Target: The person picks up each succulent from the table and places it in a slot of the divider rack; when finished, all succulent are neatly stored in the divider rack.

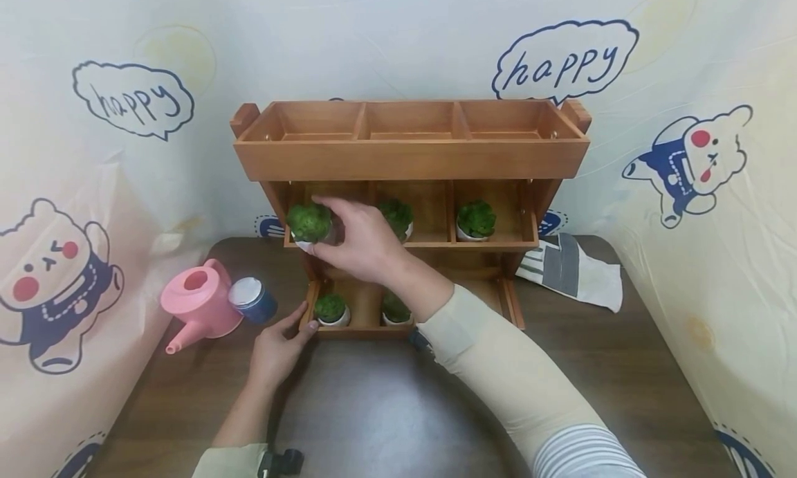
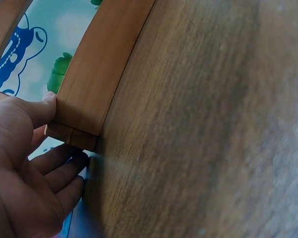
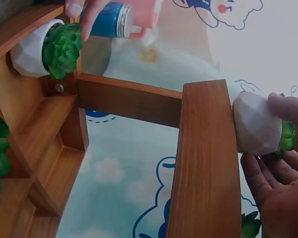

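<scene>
A three-tier wooden planter shelf stands at the back of the table. My right hand grips a small potted succulent by its white faceted pot at the left compartment of the middle tier. In the right wrist view the pot is right at the front board, thumb on one side and fingers on the other. My left hand holds the bottom tier's left corner, its thumb against the end of the front board. Two more succulents sit in the middle tier, partly behind my right hand.
Bottom tier: a succulent at left and another mid-tier, partly covered by my right arm. Left of the shelf are a pink watering can and a blue container with a whitish top. A grey-white glove lies on the right.
</scene>
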### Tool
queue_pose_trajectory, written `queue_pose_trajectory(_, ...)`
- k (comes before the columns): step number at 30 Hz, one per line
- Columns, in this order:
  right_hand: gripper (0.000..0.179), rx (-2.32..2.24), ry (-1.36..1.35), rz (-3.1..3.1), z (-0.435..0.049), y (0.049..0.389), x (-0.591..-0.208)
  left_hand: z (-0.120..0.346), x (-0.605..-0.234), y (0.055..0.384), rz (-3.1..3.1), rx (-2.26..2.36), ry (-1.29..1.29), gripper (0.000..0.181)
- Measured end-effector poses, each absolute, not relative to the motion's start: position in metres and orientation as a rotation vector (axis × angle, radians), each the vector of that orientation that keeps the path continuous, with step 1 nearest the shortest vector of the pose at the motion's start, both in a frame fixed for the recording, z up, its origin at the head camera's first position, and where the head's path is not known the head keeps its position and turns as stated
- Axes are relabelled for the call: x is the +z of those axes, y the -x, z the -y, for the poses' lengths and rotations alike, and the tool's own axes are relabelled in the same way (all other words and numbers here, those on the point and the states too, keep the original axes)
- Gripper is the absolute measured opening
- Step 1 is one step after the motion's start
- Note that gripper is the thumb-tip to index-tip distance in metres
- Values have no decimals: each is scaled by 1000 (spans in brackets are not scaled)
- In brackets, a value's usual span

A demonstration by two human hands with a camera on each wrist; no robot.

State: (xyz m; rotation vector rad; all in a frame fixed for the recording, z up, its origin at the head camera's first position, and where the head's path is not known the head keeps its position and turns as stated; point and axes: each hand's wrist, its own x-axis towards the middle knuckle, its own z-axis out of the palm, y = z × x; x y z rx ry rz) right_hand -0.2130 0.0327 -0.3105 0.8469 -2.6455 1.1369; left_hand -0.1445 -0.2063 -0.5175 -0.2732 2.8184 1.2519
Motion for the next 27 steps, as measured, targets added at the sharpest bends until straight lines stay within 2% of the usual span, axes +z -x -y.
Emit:
queue_pose_trajectory(19, 77, 1025, -671, 2769, -9, 230, -312, 205, -517, 145, -2777, 1277, 311, 69)
queue_pose_trajectory(27, 76, 969, -702, 2827, -9, 235, -310, 207, -517, 144, -2802, 1285, 275, 68)
